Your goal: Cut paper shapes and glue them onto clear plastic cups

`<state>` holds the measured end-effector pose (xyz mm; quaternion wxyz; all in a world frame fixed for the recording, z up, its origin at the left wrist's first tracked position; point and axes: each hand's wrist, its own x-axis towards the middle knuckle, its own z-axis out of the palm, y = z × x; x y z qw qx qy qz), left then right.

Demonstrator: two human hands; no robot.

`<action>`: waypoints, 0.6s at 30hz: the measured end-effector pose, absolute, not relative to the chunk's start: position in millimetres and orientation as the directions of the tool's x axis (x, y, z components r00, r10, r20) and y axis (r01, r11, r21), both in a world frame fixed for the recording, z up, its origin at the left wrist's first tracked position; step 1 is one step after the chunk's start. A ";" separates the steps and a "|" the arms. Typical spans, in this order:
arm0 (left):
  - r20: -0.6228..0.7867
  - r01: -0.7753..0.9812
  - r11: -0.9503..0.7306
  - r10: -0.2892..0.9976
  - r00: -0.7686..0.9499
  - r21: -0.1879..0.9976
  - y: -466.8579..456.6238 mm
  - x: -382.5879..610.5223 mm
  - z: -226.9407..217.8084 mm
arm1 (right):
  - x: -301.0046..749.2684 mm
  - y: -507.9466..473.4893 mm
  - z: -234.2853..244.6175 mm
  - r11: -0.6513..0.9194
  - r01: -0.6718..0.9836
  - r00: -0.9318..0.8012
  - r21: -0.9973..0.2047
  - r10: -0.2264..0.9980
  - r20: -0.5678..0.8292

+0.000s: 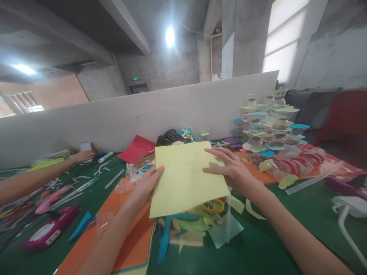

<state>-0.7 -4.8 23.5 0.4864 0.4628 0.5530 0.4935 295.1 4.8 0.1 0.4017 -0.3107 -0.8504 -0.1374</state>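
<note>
I hold a pale yellow sheet of paper (186, 177) up over a green table (258, 244). My left hand (146, 187) is closed on the sheet's left edge, thumb on top. My right hand (229, 168) grips the right edge, its fingers stretched along the upper corner and pinching the paper. Beneath the sheet lie an orange sheet (132, 236) and a heap of coloured paper scraps (195, 229).
Another person's arm (43, 173) reaches in from the left toward a small white box (86, 146). Pink hot-glue guns (48, 229) lie at left. A red sheet (137, 149) and a black bag (169, 136) sit by the white divider (129, 114). A tower of cups and paper (269, 126) stands at right.
</note>
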 end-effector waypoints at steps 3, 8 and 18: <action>-0.064 0.051 0.068 0.994 -0.084 0.996 -3.8 -1.8 24.2 | 294.6 3.0 1.9 0.790 0.590 -0.403 -0.166 0.467 0.787; 0.055 0.102 -0.048 0.996 -0.071 0.994 -3.8 0.4 25.4 | 289.7 7.2 -5.4 0.733 0.577 -0.300 -0.361 0.601 0.740; 0.016 0.070 -0.009 0.994 -0.111 0.998 0.2 -2.9 22.5 | 294.0 5.4 -5.6 0.761 0.649 -0.486 -0.021 0.435 0.758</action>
